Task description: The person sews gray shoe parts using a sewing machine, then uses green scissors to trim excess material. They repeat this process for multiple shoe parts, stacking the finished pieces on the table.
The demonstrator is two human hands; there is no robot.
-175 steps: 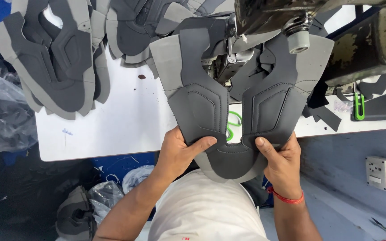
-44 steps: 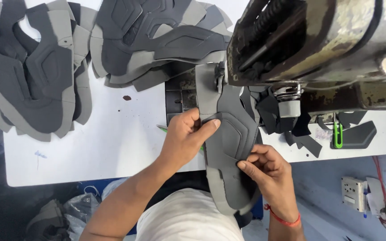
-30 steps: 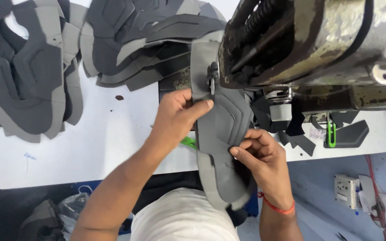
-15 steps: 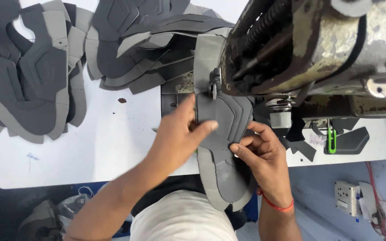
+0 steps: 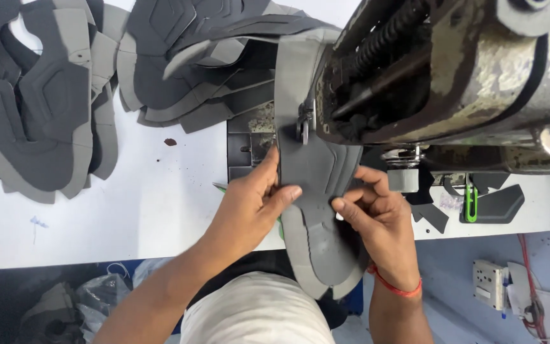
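Grey shoe-upper panel [image 5: 316, 191] lies lengthwise from 12 to 6 o'clock at the middle of the view, its far end tucked under the presser foot [image 5: 303, 124] of the sewing machine [image 5: 453, 76], its near end hanging off the front edge of the white table [image 5: 128, 216] over the person's lap. It is a layered piece: a darker, smooth charcoal centre with raised, moulded contours, bordered by a lighter grey foam-like margin that shows as a pale rim along the left side and around the rounded near end. The piece looks folded or doubled along its length, so it reads as narrow and long.

Left hand [image 5: 249, 204] rests at 9 o'clock of the panel, palm down, fingers spread flat, with the thumb pressing across its left edge; it pins the piece down instead of closing round it. Right hand [image 5: 377, 213] sits at 3 o'clock of the panel, fingertips bent and pinching its right edge, a red wrist band [image 5: 394, 288] just behind.

Stacks of similar grey cut panels [image 5: 39, 108] lie at 10 o'clock on the table, and another heap [image 5: 205, 57] at 11 to 12 o'clock, touching the machine's left side. A green clip [image 5: 471, 204] stands at 3 o'clock beside dark offcuts [image 5: 498, 204].
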